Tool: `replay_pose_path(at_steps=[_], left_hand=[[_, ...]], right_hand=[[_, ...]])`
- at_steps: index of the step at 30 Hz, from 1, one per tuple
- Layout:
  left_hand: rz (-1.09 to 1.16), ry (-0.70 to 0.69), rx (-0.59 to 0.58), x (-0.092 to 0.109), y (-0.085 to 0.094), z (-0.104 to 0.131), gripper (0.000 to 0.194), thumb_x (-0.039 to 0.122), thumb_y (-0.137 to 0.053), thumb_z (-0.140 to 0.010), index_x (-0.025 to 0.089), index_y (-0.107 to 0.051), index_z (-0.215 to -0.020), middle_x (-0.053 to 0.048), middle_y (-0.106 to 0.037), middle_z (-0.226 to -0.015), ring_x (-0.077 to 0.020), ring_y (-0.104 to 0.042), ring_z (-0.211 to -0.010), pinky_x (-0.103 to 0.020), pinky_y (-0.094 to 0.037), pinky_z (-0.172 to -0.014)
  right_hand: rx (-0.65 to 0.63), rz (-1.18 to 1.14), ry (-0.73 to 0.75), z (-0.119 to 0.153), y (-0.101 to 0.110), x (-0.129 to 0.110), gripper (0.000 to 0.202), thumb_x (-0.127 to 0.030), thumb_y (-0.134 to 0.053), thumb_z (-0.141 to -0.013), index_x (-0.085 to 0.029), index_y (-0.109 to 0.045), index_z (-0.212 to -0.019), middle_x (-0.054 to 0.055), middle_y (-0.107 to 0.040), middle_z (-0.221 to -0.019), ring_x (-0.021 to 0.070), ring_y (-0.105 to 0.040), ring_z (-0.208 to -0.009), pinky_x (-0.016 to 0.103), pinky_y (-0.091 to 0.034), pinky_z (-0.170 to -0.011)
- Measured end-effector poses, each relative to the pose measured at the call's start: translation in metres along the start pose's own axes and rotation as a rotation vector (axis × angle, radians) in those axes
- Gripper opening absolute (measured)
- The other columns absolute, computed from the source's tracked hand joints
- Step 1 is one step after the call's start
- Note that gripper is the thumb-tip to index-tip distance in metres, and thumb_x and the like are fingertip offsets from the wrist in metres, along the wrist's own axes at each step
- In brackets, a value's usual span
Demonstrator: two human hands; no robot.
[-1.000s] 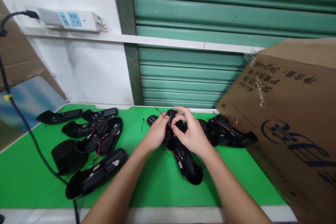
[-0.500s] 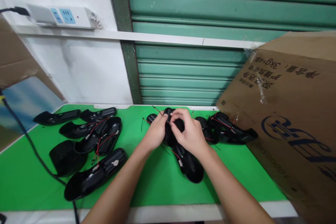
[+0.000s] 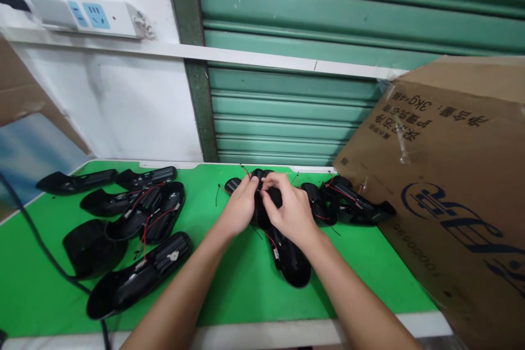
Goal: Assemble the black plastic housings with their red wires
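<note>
Near the back middle of the green tabletop (image 3: 238, 290), my left hand (image 3: 241, 202) is closed around a black plastic shell (image 3: 262, 213), its thumb along the top. My right hand (image 3: 289, 208) is closed in a pinch over the same shell, thumb and forefinger close together; whatever small part lies between them is hidden. Beneath and in front of the hands lies another black shell (image 3: 295, 268) with a red wire and a small white connector (image 3: 275, 254). A further shell with thin wire ends (image 3: 232, 185) shows just left of my left hand.
Several black shells with red wires lie at the left, including a long one (image 3: 139, 276) and a wide black cup-like piece (image 3: 92, 249). More shells (image 3: 356, 202) lie at the right against a big cardboard box (image 3: 443, 186). A black cable (image 3: 41, 235) crosses the left side; a power strip (image 3: 86, 15) hangs above.
The view has shifted slightly, so the table items sit a little farther left. Both hands keep their hold, with the right thumb and forefinger barely changed.
</note>
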State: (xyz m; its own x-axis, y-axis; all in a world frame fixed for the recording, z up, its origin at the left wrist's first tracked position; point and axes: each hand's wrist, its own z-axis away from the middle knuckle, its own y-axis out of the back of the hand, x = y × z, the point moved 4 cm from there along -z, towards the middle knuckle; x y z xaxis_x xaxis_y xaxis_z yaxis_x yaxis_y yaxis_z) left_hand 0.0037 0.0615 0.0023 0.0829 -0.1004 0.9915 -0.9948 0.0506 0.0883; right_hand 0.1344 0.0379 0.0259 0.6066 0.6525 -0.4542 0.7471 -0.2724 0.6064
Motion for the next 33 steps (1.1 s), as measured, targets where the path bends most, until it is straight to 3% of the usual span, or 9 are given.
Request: replay_pose_path(at_steps=[4, 10, 33], left_hand=[[-0.01, 0.008, -0.004, -0.0012, 0.0003, 0.0003, 0.034, 0.039, -0.039, -0.101, 0.019, -0.065, -0.109, -0.009, -0.07, -0.121, -0.0246, -0.06, -0.12, -0.034, -0.04, -0.107], [-0.043, 0.02, 0.01, -0.0022, 0.0006, 0.0011, 0.037, 0.043, -0.036, -0.102, 0.019, -0.064, -0.103, -0.009, -0.072, -0.111, -0.025, -0.061, -0.119, -0.035, -0.041, -0.108], [-0.091, 0.025, 0.007, -0.0071, 0.0008, -0.0027, 0.039, 0.046, -0.035, -0.102, 0.019, -0.062, -0.099, -0.009, -0.072, -0.11, -0.0242, -0.062, -0.116, -0.036, -0.045, -0.106]], right_hand=[[0.014, -0.028, -0.01, 0.0001, 0.0, 0.0004, 0.02, -0.021, -0.054, -0.095, -0.027, -0.051, -0.114, 0.006, -0.075, -0.102, 0.0225, -0.075, -0.095, 0.032, -0.056, -0.079], [0.028, 0.023, 0.033, 0.0007, -0.0011, -0.0005, 0.019, -0.02, -0.053, -0.096, -0.025, -0.052, -0.114, 0.005, -0.075, -0.1, 0.0217, -0.075, -0.093, 0.031, -0.057, -0.078], [0.045, 0.164, 0.169, 0.0005, 0.0001, -0.005, 0.018, -0.014, -0.051, -0.095, -0.023, -0.052, -0.11, 0.006, -0.075, -0.096, 0.0223, -0.075, -0.082, 0.031, -0.055, -0.07]])
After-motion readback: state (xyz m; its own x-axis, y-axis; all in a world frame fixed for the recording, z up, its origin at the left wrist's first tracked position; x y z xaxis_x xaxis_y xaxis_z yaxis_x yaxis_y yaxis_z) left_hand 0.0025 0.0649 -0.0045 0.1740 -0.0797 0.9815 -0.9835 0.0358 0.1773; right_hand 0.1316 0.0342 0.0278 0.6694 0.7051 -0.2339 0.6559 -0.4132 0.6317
